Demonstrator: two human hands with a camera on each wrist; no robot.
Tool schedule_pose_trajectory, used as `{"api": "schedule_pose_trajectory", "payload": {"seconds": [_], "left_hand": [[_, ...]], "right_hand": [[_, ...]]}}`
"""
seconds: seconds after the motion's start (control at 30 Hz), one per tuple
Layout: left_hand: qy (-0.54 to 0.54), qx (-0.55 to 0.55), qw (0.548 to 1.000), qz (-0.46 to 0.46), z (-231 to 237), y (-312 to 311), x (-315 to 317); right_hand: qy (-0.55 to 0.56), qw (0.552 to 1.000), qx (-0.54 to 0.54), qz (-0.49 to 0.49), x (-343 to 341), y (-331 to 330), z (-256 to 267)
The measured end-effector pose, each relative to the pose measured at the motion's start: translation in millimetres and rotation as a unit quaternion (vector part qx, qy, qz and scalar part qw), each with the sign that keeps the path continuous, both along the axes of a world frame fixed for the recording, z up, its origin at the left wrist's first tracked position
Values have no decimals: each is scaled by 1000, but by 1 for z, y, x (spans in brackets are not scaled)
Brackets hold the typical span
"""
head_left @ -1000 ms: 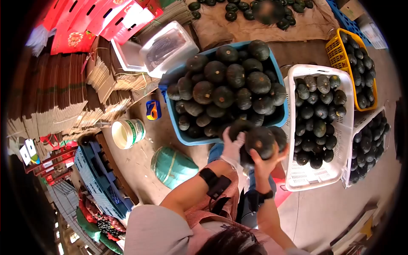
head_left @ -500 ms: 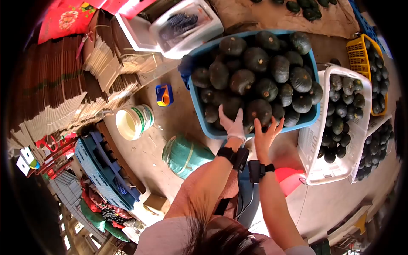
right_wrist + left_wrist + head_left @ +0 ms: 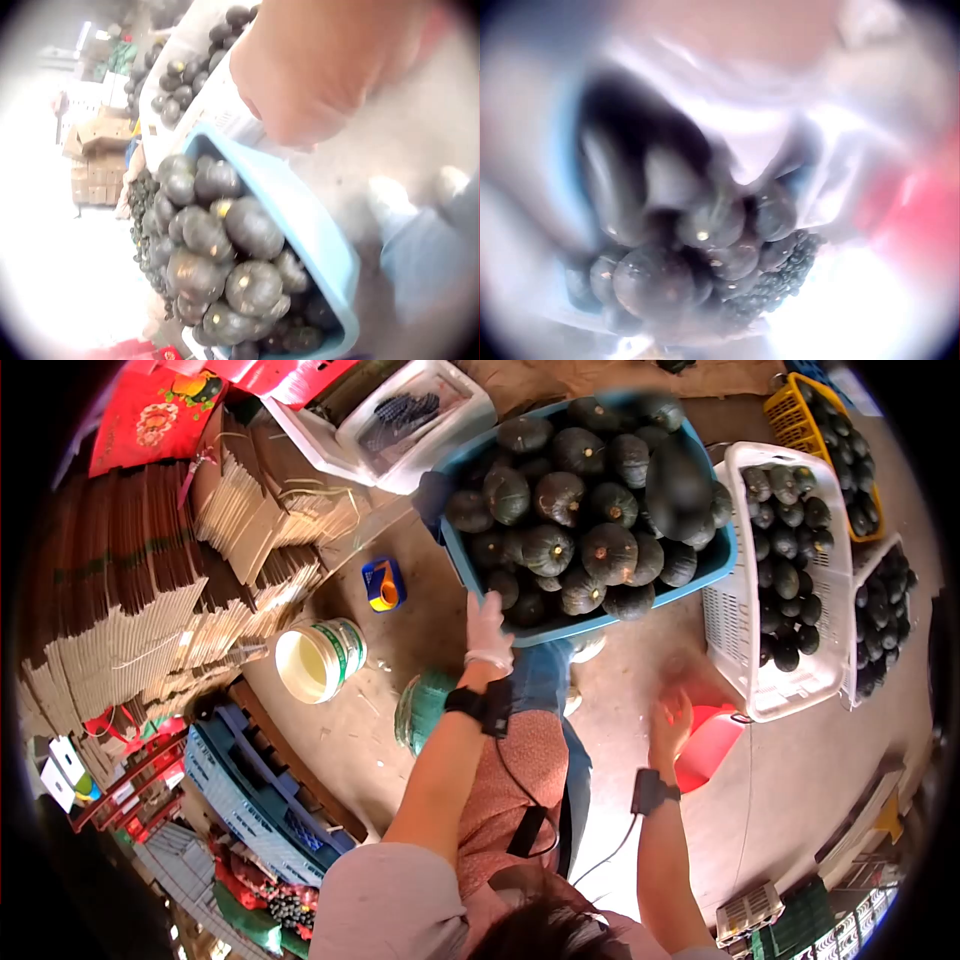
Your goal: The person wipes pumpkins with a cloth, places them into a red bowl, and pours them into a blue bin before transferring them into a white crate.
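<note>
Dark green, round pumpkins (image 3: pixel 610 554) fill a blue plastic tub (image 3: pixel 722 565) in front of the person. In the head view, the left hand (image 3: pixel 487 628), in a thin clear glove, is at the tub's near left rim with its fingers pointing up. The left wrist view is blurred but shows the glove close over the pumpkins (image 3: pixel 654 281). Bare and empty, the right hand (image 3: pixel 670 728) is away from the tub with fingers loosely bent, overlapping a red plastic vessel (image 3: pixel 712 745) on the floor. Its fingers are partly hidden in the right wrist view.
White crates (image 3: pixel 740 650) and a yellow crate (image 3: pixel 790 420) of smaller dark pumpkins stand at the right. A white bucket (image 3: pixel 352 645), a tape roll (image 3: pixel 383 586) and a green sack (image 3: pixel 425 705) lie left. Stacked flattened cardboard (image 3: pixel 120 650) lines the far left.
Both hands held pumpkins over the tub and lowered them onto the heap. The right hand has since moved down and right, the left to the tub's left rim.
</note>
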State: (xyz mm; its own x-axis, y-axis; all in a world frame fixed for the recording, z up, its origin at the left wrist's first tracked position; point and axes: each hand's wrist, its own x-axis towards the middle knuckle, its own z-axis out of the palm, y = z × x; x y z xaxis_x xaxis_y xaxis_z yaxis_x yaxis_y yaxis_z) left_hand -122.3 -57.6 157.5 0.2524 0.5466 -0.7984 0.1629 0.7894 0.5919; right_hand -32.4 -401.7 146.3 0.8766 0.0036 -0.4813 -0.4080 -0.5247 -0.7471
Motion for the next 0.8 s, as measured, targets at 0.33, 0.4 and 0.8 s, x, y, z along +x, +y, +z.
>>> {"api": "schedule_pose_trajectory", "payload": {"seconds": [0.33, 0.4, 0.8], "left_hand": [[-61, 41, 994, 84, -7, 131, -5], [-287, -51, 951, 100, -10, 145, 3], [-374, -174, 903, -116, -90, 191, -32]], "right_hand": [[52, 982, 3, -182, -77, -66, -2], [61, 961, 145, -229, -80, 12, 0], [-8, 899, 394, 190, -96, 240, -108]]}}
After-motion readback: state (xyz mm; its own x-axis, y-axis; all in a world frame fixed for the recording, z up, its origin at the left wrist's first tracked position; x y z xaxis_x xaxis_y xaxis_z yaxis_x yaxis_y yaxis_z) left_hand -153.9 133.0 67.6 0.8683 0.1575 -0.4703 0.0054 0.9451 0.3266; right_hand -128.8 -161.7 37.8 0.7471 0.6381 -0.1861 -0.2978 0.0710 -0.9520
